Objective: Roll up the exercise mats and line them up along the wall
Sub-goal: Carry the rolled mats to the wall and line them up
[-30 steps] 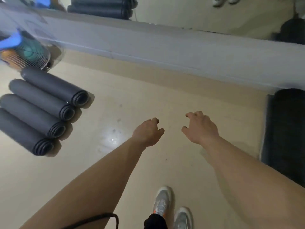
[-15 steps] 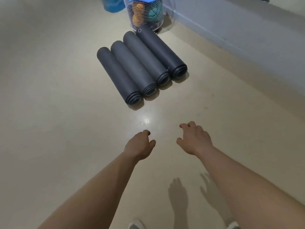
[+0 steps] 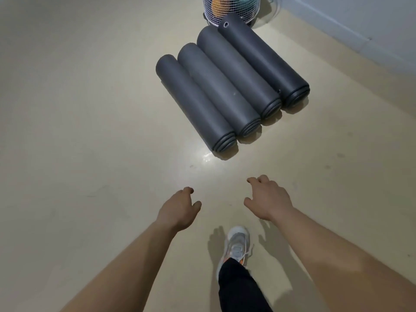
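Several dark grey rolled exercise mats (image 3: pixel 227 86) lie side by side on the beige floor, slanting from the upper middle toward the right, their coiled ends facing me. The rightmost roll (image 3: pixel 263 61) lies nearest the grey wall (image 3: pixel 360 21). My left hand (image 3: pixel 180 209) and my right hand (image 3: pixel 267 199) hang in the air in front of me, below the rolls and apart from them. Both have loosely curled fingers and hold nothing.
A white wire basket (image 3: pixel 231 10) with coloured balls stands just behind the far ends of the rolls, by the wall. My grey sneaker (image 3: pixel 236 246) and dark trouser leg step forward between my arms. Bare beige floor (image 3: pixel 78 109) spreads to the left.
My view has swung left from the wall and a dark unrolled mat to the rolled mats, which now appear closer. My foot has stepped forward. Both hands stay empty.
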